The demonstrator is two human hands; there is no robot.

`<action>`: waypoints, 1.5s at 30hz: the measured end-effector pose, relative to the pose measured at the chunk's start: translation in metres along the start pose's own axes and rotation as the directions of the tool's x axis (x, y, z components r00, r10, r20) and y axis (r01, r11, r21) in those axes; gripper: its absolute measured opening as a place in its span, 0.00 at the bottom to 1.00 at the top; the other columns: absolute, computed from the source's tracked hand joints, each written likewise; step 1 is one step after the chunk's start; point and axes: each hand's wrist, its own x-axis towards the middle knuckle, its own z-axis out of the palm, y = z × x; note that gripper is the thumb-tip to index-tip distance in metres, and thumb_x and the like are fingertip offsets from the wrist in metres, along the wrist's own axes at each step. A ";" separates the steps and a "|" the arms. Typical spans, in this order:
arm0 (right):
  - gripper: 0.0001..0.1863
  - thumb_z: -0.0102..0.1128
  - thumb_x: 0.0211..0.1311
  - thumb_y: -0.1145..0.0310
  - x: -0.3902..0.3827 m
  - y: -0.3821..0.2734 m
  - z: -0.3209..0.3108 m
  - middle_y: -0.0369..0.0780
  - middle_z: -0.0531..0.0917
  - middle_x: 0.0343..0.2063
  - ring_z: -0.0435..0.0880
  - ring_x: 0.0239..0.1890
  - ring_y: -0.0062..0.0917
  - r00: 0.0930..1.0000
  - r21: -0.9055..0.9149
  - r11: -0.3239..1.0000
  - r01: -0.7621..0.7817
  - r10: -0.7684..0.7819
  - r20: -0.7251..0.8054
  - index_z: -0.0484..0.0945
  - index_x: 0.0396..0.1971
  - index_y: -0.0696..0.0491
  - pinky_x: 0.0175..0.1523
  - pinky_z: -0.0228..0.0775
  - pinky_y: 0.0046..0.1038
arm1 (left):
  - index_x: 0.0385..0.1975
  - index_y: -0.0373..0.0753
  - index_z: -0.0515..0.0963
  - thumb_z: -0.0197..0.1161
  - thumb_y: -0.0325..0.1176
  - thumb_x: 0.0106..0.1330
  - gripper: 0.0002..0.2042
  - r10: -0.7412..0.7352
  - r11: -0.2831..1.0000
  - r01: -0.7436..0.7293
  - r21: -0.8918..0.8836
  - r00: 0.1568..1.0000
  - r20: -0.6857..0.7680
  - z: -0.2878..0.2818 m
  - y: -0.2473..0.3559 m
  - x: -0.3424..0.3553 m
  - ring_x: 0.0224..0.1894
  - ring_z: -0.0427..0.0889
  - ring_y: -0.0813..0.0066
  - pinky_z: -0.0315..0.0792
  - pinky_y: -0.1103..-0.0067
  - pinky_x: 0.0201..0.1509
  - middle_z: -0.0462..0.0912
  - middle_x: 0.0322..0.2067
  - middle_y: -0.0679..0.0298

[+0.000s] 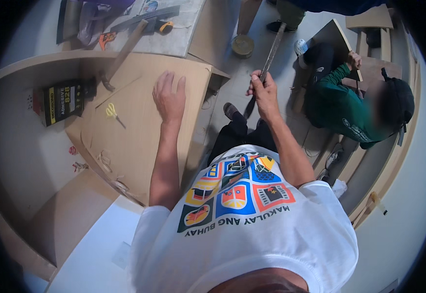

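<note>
My left hand (170,97) lies flat, fingers extended, on a light wood-coloured panel (149,132) near its right edge. Closed in a grip, my right hand (264,92) holds a long, flat metal file (273,52) over the floor, right of the panel. The file's dark handle points down toward me and its blade stretches away. On the panel, left of my left hand, are yellow-handled scissors (113,114) and a claw hammer (124,52).
A black and yellow adhesive container (61,103) stands left of the panel. A handsaw (147,18) and an orange-handled tool (106,39) lie at the far left. A round tin (243,45) sits on the floor. At right, a person in green (342,105) crouches, holding a board (339,41).
</note>
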 end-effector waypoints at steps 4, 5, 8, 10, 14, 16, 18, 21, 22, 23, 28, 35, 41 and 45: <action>0.15 0.59 0.74 0.62 -0.010 -0.012 0.001 0.39 0.77 0.24 0.78 0.28 0.23 0.988 -0.462 0.885 -0.060 0.118 0.096 0.77 0.49 0.58 0.36 0.72 0.30 | 0.53 0.37 0.80 0.69 0.44 0.66 0.21 0.042 0.989 -0.026 0.145 0.993 -0.110 0.015 0.000 0.004 0.62 0.74 0.52 0.65 0.58 0.66 0.79 0.55 0.53; 0.17 0.59 0.73 0.61 -0.004 -0.010 0.000 0.47 0.81 0.26 0.81 0.28 0.36 0.993 -0.603 0.797 0.036 0.039 0.110 0.76 0.51 0.60 0.40 0.73 0.36 | 0.53 0.37 0.80 0.69 0.44 0.66 0.22 0.029 0.991 -0.014 0.133 0.993 -0.113 0.014 -0.002 0.010 0.62 0.74 0.52 0.65 0.58 0.66 0.79 0.55 0.53; 0.18 0.57 0.73 0.63 -0.008 -0.034 0.014 0.53 0.84 0.32 0.84 0.36 0.49 0.991 -0.753 0.650 0.106 -0.005 0.136 0.76 0.54 0.60 0.45 0.74 0.41 | 0.54 0.38 0.80 0.68 0.46 0.65 0.23 -0.035 0.991 0.050 0.127 0.992 -0.123 0.012 -0.004 0.010 0.64 0.72 0.54 0.63 0.57 0.68 0.78 0.56 0.54; 0.21 0.55 0.70 0.68 0.009 -0.029 0.016 0.56 0.85 0.45 0.83 0.51 0.52 0.963 -0.763 0.589 0.268 -0.133 0.236 0.75 0.59 0.59 0.54 0.74 0.44 | 0.54 0.38 0.79 0.68 0.47 0.65 0.23 -0.067 0.982 0.097 0.163 0.982 -0.179 0.015 -0.002 0.009 0.65 0.70 0.55 0.61 0.56 0.69 0.77 0.57 0.55; 0.22 0.55 0.65 0.72 0.081 -0.057 0.070 0.54 0.83 0.50 0.82 0.55 0.50 0.813 -0.761 0.295 0.579 -0.280 0.510 0.77 0.59 0.55 0.58 0.73 0.47 | 0.61 0.39 0.75 0.64 0.49 0.69 0.26 -0.202 0.936 0.253 0.244 0.955 -0.216 0.019 -0.004 0.013 0.68 0.68 0.58 0.57 0.56 0.73 0.74 0.61 0.56; 0.21 0.55 0.65 0.72 0.127 -0.075 0.121 0.54 0.84 0.45 0.83 0.49 0.51 0.765 -0.749 0.178 0.638 -0.262 0.589 0.79 0.58 0.52 0.53 0.75 0.49 | 0.62 0.39 0.73 0.63 0.49 0.69 0.27 -0.215 0.934 0.263 0.242 0.954 -0.208 0.022 -0.004 0.010 0.69 0.67 0.58 0.54 0.53 0.73 0.74 0.61 0.56; 0.19 0.52 0.64 0.73 0.178 -0.079 0.169 0.49 0.86 0.38 0.86 0.42 0.49 0.656 -0.714 -0.025 0.700 -0.373 0.656 0.84 0.52 0.46 0.47 0.78 0.47 | 0.60 0.39 0.74 0.64 0.49 0.67 0.27 -0.217 0.938 0.264 0.224 0.953 -0.213 0.025 -0.004 0.011 0.69 0.65 0.56 0.53 0.50 0.73 0.74 0.61 0.56; 0.17 0.55 0.67 0.71 0.263 -0.080 0.227 0.50 0.86 0.38 0.84 0.43 0.51 0.400 -0.516 -0.182 0.837 -0.438 0.805 0.82 0.54 0.52 0.48 0.77 0.46 | 0.61 0.39 0.73 0.62 0.48 0.68 0.26 -0.233 0.933 0.266 0.241 0.960 -0.157 0.023 0.004 0.014 0.70 0.62 0.53 0.51 0.49 0.74 0.71 0.61 0.54; 0.11 0.56 0.60 0.72 0.273 -0.079 0.248 0.52 0.85 0.34 0.85 0.42 0.51 0.395 -0.488 -0.184 0.853 -0.383 0.835 0.82 0.41 0.56 0.47 0.76 0.47 | 0.62 0.39 0.73 0.62 0.48 0.69 0.26 -0.247 0.928 0.276 0.248 0.959 -0.141 0.022 0.004 0.013 0.71 0.61 0.53 0.51 0.49 0.74 0.70 0.61 0.53; 0.06 0.58 0.54 0.74 0.272 -0.075 0.274 0.53 0.84 0.30 0.85 0.40 0.52 0.386 -0.456 -0.180 0.872 -0.322 0.865 0.82 0.28 0.60 0.46 0.75 0.49 | 0.61 0.38 0.73 0.62 0.48 0.69 0.26 -0.258 0.932 0.280 0.229 0.959 -0.122 0.020 0.003 0.012 0.71 0.60 0.51 0.50 0.48 0.74 0.68 0.62 0.52; 0.08 0.59 0.56 0.70 0.226 0.004 0.360 0.51 0.86 0.35 0.87 0.41 0.47 0.284 -0.279 -0.102 0.955 0.044 0.958 0.84 0.30 0.57 0.47 0.77 0.46 | 0.63 0.37 0.73 0.63 0.46 0.69 0.27 -0.266 0.932 0.279 0.229 0.960 -0.087 0.008 0.005 0.006 0.71 0.62 0.50 0.50 0.49 0.74 0.68 0.62 0.50; 0.07 0.58 0.57 0.68 0.207 0.029 0.350 0.46 0.85 0.31 0.86 0.42 0.42 -0.122 -0.049 -0.460 0.887 -0.334 0.935 0.84 0.31 0.53 0.51 0.72 0.41 | 0.62 0.35 0.73 0.64 0.46 0.68 0.27 -0.203 0.945 0.225 0.238 0.972 -0.116 0.017 -0.001 0.011 0.70 0.63 0.49 0.52 0.47 0.73 0.69 0.62 0.49; 0.13 0.61 0.65 0.66 0.071 -0.069 0.227 0.46 0.85 0.34 0.85 0.36 0.45 0.286 -0.278 0.085 0.957 -0.442 0.850 0.80 0.46 0.55 0.43 0.76 0.42 | 0.58 0.38 0.75 0.63 0.47 0.66 0.25 -0.121 0.932 0.179 0.315 0.973 -0.195 0.039 -0.021 0.001 0.68 0.65 0.49 0.56 0.48 0.67 0.71 0.60 0.50; 0.16 0.59 0.74 0.58 -0.019 -0.108 0.138 0.43 0.81 0.26 0.81 0.23 0.36 0.571 -0.446 0.359 0.820 -0.560 0.601 0.76 0.45 0.57 0.32 0.73 0.33 | 0.65 0.42 0.71 0.57 0.51 0.70 0.27 -0.175 0.964 0.200 0.174 0.973 -0.147 0.027 -0.003 0.011 0.72 0.62 0.53 0.54 0.48 0.69 0.68 0.66 0.51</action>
